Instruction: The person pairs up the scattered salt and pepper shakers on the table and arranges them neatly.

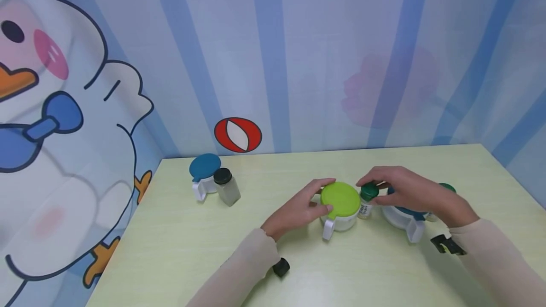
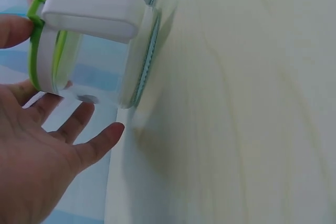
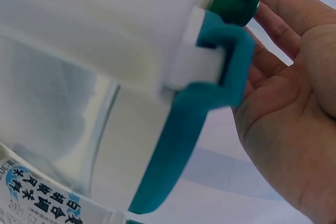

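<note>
My left hand (image 1: 298,210) holds a clear seasoning jar with a lime-green flip lid (image 1: 340,198) and white handle, its thumb at the lid's edge and fingers along the far side. In the left wrist view the jar (image 2: 100,59) stands at the tabletop, some fingers spread beside it. My right hand (image 1: 411,195) pinches the green cap of a small labelled spice bottle (image 1: 365,210), just right of that jar. Under the right hand is a blue-lidded jar with a white handle (image 1: 414,230), partly hidden; its teal lid (image 3: 176,150) looms large in the right wrist view.
Another green-capped bottle (image 1: 448,187) shows behind the right wrist. At the back left stand a second blue-lidded jar (image 1: 204,167) and a black-capped square shaker (image 1: 229,191). A printed cloth backdrop (image 1: 315,60) rises along the back edge of the pale table (image 1: 179,250).
</note>
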The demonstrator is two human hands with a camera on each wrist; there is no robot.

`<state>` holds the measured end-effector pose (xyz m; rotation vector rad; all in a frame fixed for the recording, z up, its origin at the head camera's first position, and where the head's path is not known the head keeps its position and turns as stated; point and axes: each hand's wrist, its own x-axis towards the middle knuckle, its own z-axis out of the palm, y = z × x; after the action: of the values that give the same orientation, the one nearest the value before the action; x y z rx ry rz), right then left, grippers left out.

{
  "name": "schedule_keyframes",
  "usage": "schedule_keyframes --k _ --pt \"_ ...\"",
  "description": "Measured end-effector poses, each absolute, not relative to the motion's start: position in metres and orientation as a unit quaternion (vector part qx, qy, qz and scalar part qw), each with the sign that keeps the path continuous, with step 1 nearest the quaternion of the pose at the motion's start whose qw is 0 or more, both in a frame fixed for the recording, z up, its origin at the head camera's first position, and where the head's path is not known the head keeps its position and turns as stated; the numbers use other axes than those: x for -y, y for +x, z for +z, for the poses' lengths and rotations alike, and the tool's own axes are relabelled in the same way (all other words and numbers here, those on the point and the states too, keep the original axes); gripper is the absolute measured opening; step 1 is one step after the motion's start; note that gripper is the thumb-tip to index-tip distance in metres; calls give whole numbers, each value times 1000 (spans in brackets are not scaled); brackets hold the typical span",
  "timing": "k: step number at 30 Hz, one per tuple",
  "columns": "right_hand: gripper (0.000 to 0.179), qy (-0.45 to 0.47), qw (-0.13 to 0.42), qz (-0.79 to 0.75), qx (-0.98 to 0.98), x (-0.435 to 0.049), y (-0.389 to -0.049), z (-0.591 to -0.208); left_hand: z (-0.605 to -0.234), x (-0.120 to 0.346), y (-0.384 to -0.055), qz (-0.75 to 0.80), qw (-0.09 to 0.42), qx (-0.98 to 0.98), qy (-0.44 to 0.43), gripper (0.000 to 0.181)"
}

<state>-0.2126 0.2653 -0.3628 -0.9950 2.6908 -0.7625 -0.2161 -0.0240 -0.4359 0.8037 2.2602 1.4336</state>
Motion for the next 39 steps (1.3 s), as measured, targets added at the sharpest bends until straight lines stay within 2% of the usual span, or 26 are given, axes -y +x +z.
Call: schedule_keyframes --k 10,23,33,39 --pt "41 -339 78 -261 -900 -265 -212 -364 -437 26 -219 509 193 -780 309 68" --pt "42 -340 71 -263 -900 -267 -213 -366 -437 28 -212 481 152 -813 290 65" --pt "42 -340 73 -260 -901 -267 -213 -365 -440 30 -219 497 210 -776 327 82" --pt "42 -339 70 -253 -903 -266 -212 -364 -442 29 -223 489 209 -779 334 90"
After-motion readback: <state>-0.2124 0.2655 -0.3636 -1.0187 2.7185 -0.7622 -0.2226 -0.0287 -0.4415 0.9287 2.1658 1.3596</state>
